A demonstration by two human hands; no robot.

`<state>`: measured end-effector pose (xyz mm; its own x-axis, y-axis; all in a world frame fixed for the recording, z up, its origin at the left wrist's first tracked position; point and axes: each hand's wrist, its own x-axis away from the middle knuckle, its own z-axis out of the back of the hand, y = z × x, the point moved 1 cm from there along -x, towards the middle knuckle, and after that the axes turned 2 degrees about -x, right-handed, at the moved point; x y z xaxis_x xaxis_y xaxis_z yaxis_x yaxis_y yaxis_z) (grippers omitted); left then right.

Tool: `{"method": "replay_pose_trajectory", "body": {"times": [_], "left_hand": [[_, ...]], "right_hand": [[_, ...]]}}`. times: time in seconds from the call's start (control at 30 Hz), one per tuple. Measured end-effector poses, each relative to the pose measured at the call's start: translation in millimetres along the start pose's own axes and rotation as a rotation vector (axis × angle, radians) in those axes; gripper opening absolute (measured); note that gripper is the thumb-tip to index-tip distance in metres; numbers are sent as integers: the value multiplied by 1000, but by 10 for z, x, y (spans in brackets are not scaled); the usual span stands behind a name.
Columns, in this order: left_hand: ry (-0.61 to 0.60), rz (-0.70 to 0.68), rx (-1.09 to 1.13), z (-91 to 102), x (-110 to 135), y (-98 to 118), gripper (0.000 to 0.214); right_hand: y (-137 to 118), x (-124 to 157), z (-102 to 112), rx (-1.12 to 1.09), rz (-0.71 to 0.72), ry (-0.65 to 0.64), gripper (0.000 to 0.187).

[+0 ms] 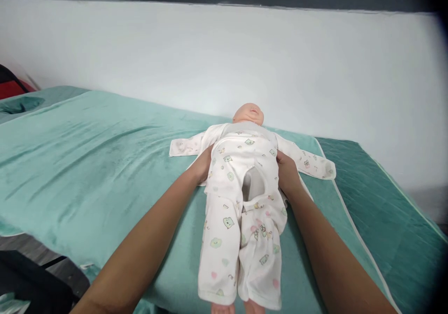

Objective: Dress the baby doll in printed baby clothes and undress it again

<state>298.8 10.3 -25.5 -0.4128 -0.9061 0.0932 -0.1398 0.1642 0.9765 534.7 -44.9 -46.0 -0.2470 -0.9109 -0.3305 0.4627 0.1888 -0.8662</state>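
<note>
A baby doll (pixel 249 113) lies on its back, head toward the wall and feet toward me. It wears split-crotch baby trousers (pixel 227 220), white with small animal prints, their top pulled high over its torso. A white long-sleeved baby top (pixel 189 146) is spread out beneath and around the doll, sleeves out to both sides. My left hand (pixel 204 163) grips the trousers at the doll's left-of-view side. On the opposite side, my right hand (pixel 288 170) holds the trousers at about the same height. Most of my fingers are hidden by the cloth and the doll's body.
A light green sheet (pixel 87 150) covers the surface under the doll, with a darker green cover (pixel 381 197) at the right. A white wall (pixel 210 57) stands behind. At the lower left is a black object (pixel 31 281); something red (pixel 10 89) shows at the far left.
</note>
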Motion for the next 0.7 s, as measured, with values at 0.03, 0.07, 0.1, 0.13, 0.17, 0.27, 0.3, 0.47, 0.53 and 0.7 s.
{"method": "replay_pose_trajectory", "body": {"times": [0.03, 0.07, 0.1, 0.13, 0.17, 0.27, 0.3, 0.47, 0.53, 0.7], "left_hand": [[1, -6, -15, -2, 9, 9, 39], [-3, -13, -30, -2, 13, 14, 39], [-10, -21, -44, 2, 11, 14, 38], [-19, -33, -58, 8, 6, 10, 38], [-28, -47, -71, 17, -1, 3, 38], [-27, -81, -119, 45, -20, -17, 36], [-15, -93, -140, 52, -23, -19, 35], [87, -160, -239, 82, -33, -15, 35], [154, -193, -304, 103, -45, -23, 35], [337, -315, -464, 151, -89, -2, 24]], "right_hand": [[-8, -3, -1, 10, 1, 2, 33], [-14, -6, -2, 22, -6, 8, 33], [-17, -11, -3, 34, -18, 15, 33], [-18, -15, -4, 46, -30, 22, 33], [-14, -20, -5, 57, -39, 25, 32], [7, -32, -5, 72, -63, 28, 32], [13, -34, -3, 62, -76, 31, 32], [7, -37, 15, -55, -194, 88, 29], [7, -34, 22, -99, -242, 114, 28], [10, -51, 50, -17, -158, 290, 21]]}}
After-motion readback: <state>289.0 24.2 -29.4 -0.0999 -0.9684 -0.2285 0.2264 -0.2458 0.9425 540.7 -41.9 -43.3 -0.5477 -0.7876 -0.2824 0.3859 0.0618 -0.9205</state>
